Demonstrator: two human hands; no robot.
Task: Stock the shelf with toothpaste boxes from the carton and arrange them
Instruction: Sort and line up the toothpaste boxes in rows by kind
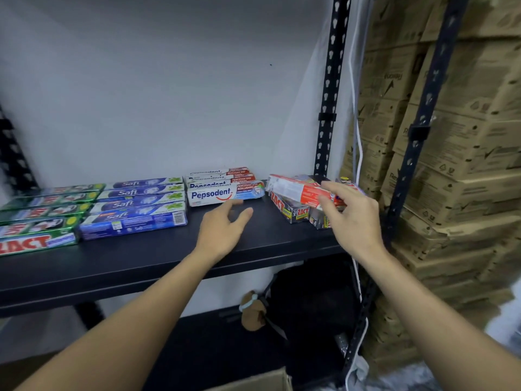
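Observation:
On the black shelf lie rows of toothpaste boxes: green Zact boxes at the left, blue Saft boxes beside them, white Pepsodent boxes in the middle. A loose pile with a red-and-white box on dark Zact boxes sits at the right. My left hand hovers open just in front of the Pepsodent boxes, holding nothing. My right hand is open over the right end of the pile, fingers spread at the red-and-white box. A carton corner shows at the bottom edge.
Black perforated shelf posts stand at the right of the shelf, with a white cable beside them. Stacked brown cartons fill the right side. A dark bag and a small brown plush rest on the lower shelf.

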